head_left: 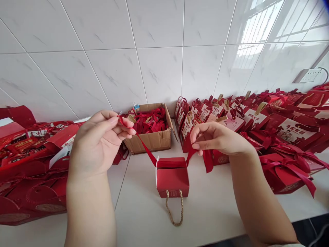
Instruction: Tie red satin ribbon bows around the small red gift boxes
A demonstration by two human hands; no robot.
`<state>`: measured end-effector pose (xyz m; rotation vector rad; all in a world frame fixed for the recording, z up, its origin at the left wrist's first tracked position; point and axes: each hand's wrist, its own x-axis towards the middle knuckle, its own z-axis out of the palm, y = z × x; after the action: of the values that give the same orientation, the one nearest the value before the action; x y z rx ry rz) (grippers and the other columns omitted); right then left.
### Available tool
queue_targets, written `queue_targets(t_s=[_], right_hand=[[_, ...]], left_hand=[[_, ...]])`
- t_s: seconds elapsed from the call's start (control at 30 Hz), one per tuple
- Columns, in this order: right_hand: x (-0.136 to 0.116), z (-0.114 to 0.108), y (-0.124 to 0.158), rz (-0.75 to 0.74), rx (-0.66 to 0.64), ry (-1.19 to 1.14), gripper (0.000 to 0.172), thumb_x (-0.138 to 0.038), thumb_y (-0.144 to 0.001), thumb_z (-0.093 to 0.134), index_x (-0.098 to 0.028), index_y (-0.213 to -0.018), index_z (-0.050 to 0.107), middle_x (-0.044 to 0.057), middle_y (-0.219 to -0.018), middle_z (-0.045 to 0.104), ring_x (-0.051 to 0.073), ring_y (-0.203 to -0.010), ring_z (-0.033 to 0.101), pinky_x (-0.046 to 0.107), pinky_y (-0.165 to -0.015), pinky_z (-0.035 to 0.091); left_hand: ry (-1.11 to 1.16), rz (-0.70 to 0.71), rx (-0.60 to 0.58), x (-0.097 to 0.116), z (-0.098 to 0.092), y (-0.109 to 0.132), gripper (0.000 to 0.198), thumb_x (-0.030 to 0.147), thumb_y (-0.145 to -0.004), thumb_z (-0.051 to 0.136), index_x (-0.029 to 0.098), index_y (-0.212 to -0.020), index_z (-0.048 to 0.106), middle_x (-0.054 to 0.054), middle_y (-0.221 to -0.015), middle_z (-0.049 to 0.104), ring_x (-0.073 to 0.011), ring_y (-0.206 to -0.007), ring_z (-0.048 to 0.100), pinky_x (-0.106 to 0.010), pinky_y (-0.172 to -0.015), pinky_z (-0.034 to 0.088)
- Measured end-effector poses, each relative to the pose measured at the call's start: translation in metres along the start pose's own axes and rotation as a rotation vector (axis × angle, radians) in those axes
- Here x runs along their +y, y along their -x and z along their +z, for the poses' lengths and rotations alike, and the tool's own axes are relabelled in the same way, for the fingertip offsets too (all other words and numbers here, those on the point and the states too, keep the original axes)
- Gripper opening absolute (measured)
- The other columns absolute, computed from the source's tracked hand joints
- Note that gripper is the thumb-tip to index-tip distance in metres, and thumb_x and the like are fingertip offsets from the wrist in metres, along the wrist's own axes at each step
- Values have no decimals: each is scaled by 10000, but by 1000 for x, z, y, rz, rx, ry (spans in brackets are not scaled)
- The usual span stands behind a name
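A small red gift box with a beige rope handle lies on the white counter between my hands. A red ribbon passes under the box lid and rises on both sides. My left hand pinches the left end of the ribbon between thumb and fingers, raised above and left of the box. My right hand pinches the right end, with the ribbon tail hanging below it.
A cardboard carton full of red ribbons stands behind the box against the tiled wall. Several finished red gift boxes crowd the right side. Flat red packaging piles up at the left. A wall socket is at far right.
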<state>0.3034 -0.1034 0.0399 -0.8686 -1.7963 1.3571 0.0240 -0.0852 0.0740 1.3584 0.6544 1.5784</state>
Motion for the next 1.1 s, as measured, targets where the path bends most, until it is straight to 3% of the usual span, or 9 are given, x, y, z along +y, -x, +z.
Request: queue_targets(t_s=[0.23,0.47,0.63,0.97,1.1], right_hand=[[10,6,-12,-125,236,-166,202,-233,-689,738,-169,-798,579,4,-806,627,95,-622,602,229,-575,490],[12,3,-13,-157,214,-303,125,-228,-734,680,-184,-806,588,35,-869,696,177,-822,680,360,-805,543],[18,-1,-15,-222,291,-235,174,-198,-689,726,-198,-803,594,30,-914,715,179,-916,674,329,-806,551],[18,4,-10,-415,371,-64,99,-170,-706,703,-225,-775,659,32,-940,716,198,-961,661,317,-761,561],[15,8,-8,-484,421,-96,80,-196,-708,712,-254,-750,676,9,-940,719,201,-909,676,365,-773,570]], left_hand=[[69,111,-69,-4,4,1,37,112,-713,627,147,-708,640,-32,-654,675,-128,-617,637,-221,-552,538],[-24,193,-37,-17,6,-2,55,191,-711,696,183,-765,708,-25,-752,687,-127,-725,659,-219,-654,559],[-59,210,-21,-23,7,-3,132,154,-683,721,210,-802,711,-10,-806,701,-123,-765,665,-225,-720,560],[-50,255,-7,-25,11,-1,145,168,-686,729,228,-816,704,-4,-839,711,-105,-708,656,-222,-670,549],[-78,305,54,-24,14,2,129,185,-698,722,224,-819,699,-6,-831,717,-75,-572,618,-196,-527,506]])
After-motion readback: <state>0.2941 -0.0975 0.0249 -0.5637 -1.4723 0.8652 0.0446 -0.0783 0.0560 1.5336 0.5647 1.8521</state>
